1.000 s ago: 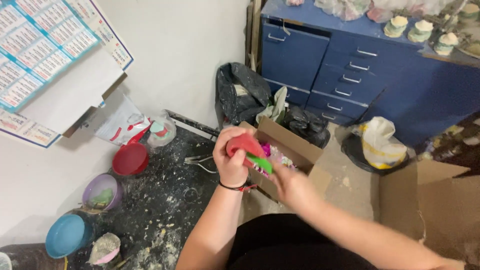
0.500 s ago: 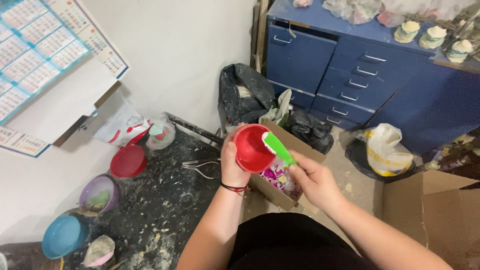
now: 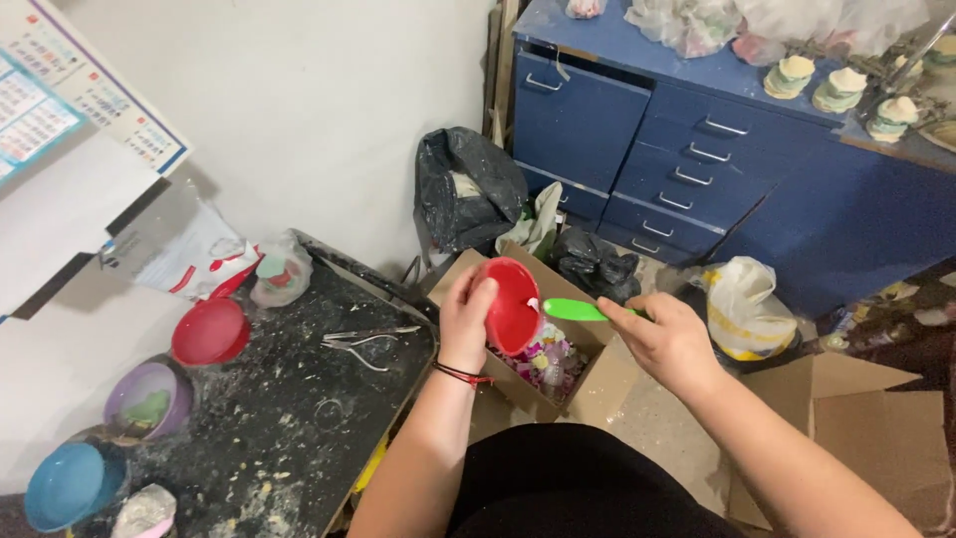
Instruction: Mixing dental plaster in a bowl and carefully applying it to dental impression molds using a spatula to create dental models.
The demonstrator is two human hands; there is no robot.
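Observation:
My left hand point(image 3: 464, 321) grips a small red bowl point(image 3: 515, 302), tilted so its mouth faces right, over an open cardboard box point(image 3: 594, 383) on the floor. My right hand point(image 3: 669, 341) holds a green spatula point(image 3: 574, 310) by its handle, with the tip inside the bowl. Pink and white scraps point(image 3: 546, 360) lie in the box under the bowl.
A dark, crumb-strewn table point(image 3: 289, 408) at left carries a red bowl point(image 3: 209, 332), a purple bowl point(image 3: 147, 400), a blue bowl point(image 3: 70, 485) and metal pliers point(image 3: 366, 342). Blue drawers point(image 3: 657, 169), black bags point(image 3: 468, 189), a white-yellow bag point(image 3: 742, 307) and flat cardboard point(image 3: 846, 438) surround the box.
The red bowl has turned from mouth-down to mouth facing right above the box. The spatula moved from the bowl's rim into its inside. The camera view shifted slightly.

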